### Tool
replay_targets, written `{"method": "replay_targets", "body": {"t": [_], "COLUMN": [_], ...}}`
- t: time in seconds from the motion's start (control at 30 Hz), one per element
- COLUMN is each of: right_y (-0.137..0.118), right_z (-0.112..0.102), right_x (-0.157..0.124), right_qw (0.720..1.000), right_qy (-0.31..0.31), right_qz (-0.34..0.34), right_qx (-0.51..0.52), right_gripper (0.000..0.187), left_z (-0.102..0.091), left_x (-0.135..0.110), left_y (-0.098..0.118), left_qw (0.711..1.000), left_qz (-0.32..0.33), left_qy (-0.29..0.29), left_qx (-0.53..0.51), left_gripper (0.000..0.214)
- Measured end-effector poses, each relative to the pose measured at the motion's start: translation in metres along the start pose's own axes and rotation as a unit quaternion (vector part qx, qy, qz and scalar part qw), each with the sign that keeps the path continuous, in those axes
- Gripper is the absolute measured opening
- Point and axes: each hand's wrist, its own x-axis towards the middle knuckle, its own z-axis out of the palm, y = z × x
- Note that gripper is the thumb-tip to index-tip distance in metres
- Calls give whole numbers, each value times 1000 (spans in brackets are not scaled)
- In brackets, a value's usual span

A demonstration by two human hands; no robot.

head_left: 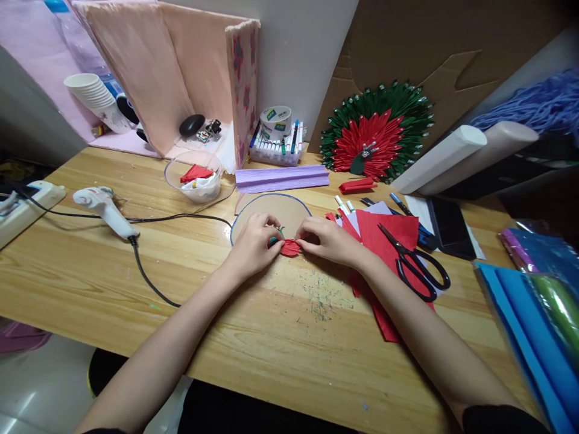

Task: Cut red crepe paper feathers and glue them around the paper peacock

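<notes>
Head view, looking down. Leans in from the lower left with a bare forearm, left hand [256, 244] resting on the wooden table [136, 271], fingers curled inward and pinching the left end of a small red folded piece [290, 248], with a green scrap [272, 242] tucked under the fingertips. Comes in from the lower right with the other forearm, right hand [328, 241] knuckles up, thumb and fingers pressed together on the right end of the same piece. Holds the red folded piece between both hands, at the near edge of a round cardboard disc [271, 211] with a blue rim, mid-table. Just right of the right wrist: red sheets [393, 232] with black scissors [418, 268] lying on top. Well apart to the left: a white glue gun [106, 208] on its cord. Behind the disc: a purple paper strip [281, 178] and a clear bowl [172, 178].
</notes>
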Motion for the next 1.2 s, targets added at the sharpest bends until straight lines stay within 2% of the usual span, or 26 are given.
{"method": "replay_targets", "body": {"t": [0.7, 0.9, 1.07, 1.2], "right_y": [-5, -6, -8, -9], "right_z": [6, 14, 16, 17], "right_x": [2, 3, 3, 3], "right_qw": [1000, 999, 998, 998], "right_qy": [24, 47, 55, 59], "right_qz": [-7, -23, -15, -5], "right_qx": [6, 10, 15, 29], "right_gripper": [2, 4, 4, 4], "left_z": [4, 0, -3, -1], "left_x": [-1, -1, -2, -1], "left_y": [7, 6, 3, 5], "left_qw": [999, 999, 1000, 999], "left_qz": [-37, -31, -12, -24], "left_qy": [-6, -12, -24, -15], "left_qx": [12, 17, 16, 26], "left_gripper": [7, 9, 7, 8]}}
